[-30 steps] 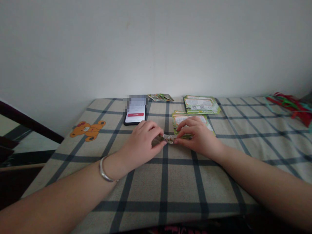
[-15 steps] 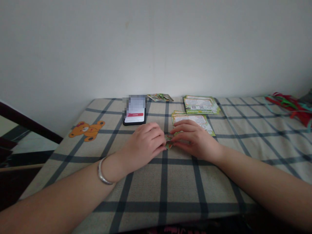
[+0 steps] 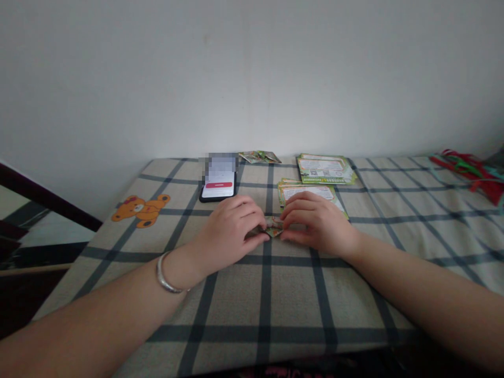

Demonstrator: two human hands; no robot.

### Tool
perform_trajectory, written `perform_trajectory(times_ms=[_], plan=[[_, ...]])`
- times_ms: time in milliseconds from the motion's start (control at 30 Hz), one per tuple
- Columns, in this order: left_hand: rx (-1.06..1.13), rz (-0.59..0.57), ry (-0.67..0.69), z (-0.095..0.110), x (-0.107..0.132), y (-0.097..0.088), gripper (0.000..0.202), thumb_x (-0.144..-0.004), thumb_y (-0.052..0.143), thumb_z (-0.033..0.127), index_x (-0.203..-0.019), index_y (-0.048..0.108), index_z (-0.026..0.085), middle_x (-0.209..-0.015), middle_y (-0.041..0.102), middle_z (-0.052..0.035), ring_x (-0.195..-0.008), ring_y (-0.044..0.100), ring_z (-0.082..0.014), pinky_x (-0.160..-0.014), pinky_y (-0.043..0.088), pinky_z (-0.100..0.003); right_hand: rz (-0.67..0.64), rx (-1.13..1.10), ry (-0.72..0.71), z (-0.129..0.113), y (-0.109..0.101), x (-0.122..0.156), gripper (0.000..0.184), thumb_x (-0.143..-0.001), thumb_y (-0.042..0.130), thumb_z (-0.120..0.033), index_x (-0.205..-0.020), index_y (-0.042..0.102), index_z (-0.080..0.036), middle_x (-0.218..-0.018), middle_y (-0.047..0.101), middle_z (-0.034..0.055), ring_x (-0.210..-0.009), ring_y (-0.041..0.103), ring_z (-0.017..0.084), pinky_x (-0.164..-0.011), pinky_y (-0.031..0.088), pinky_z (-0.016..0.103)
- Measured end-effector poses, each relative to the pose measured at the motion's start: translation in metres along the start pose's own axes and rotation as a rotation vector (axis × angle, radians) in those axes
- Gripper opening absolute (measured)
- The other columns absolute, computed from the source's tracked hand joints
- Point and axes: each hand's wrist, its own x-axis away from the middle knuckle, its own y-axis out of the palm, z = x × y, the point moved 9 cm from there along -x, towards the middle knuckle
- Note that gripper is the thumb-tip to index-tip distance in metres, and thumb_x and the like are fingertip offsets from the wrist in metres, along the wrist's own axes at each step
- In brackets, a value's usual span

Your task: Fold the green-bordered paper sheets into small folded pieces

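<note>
Between my hands, low over the checked tablecloth (image 3: 236,294), is a small folded piece of green patterned paper (image 3: 274,227). My left hand (image 3: 238,223) is closed on its left end, fingers curled and thumb below. On the other end, the fingers and thumb of my right hand (image 3: 315,220) pinch it. Both hands hide part of the paper, so its full shape does not show. Just behind my right hand lies a stack of green-and-white printed sheets (image 3: 309,191), partly covered by the fingers.
A phone (image 3: 218,186) with a lit screen lies behind my left hand. Beside it, against the wall, is a crumpled green patterned piece (image 3: 260,156). A second stack of printed sheets (image 3: 325,168) lies behind the first. Red and green cords (image 3: 468,170) are at the far right.
My hands have drawn slightly apart, and more of the folded paper shows between them. The phone and the stacks stay where they were.
</note>
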Motion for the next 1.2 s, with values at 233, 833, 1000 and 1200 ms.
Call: perform_trajectory(times_ms=[233, 833, 1000, 1200], plan=[[-0.001, 0.084, -0.003, -0.001, 0.001, -0.005, 0.017, -0.08, 0.071, 0.031, -0.08, 0.061, 0.018, -0.092, 0.065, -0.0026, -0.111, 0.05, -0.0245, -0.097, 0.039, -0.041, -0.005, -0.065, -0.001, -0.004, 0.001, -0.001, 0.02, -0.089, 0.059, -0.034, -0.079, 0.063, -0.018, -0.084, 0.066, 0.0054, -0.088, 0.058, 0.019, -0.079, 0.046, 0.033], [0.09, 0.006, -0.122, -0.009, 0.002, 0.004, 0.019, -0.086, 0.061, 0.032, -0.075, 0.057, 0.017, -0.084, 0.061, -0.0029, -0.094, 0.052, -0.021, -0.086, 0.041, -0.038, -0.113, -0.097, 0.235, 0.013, 0.016, -0.004, 0.024, -0.086, 0.06, -0.036, -0.07, 0.056, -0.019, -0.067, 0.056, 0.0002, -0.073, 0.05, 0.016, -0.07, 0.035, 0.029], [0.072, -0.029, -0.108, -0.008, 0.002, 0.007, 0.02, -0.089, 0.059, 0.033, -0.076, 0.06, 0.018, -0.082, 0.062, -0.0023, -0.094, 0.051, -0.0211, -0.086, 0.04, -0.037, -0.078, -0.066, 0.25, 0.013, 0.015, -0.005, 0.023, -0.084, 0.064, -0.038, -0.071, 0.06, -0.019, -0.067, 0.058, 0.0002, -0.072, 0.051, 0.016, -0.067, 0.034, 0.028], [0.025, -0.039, -0.132, -0.01, 0.002, 0.01, 0.02, -0.089, 0.058, 0.034, -0.077, 0.061, 0.018, -0.084, 0.062, -0.0031, -0.094, 0.051, -0.0214, -0.085, 0.041, -0.037, -0.105, -0.07, 0.249, 0.009, 0.019, -0.005, 0.011, -0.086, 0.062, -0.029, -0.081, 0.066, -0.021, -0.075, 0.065, 0.0002, -0.078, 0.054, 0.017, -0.074, 0.037, 0.03]])
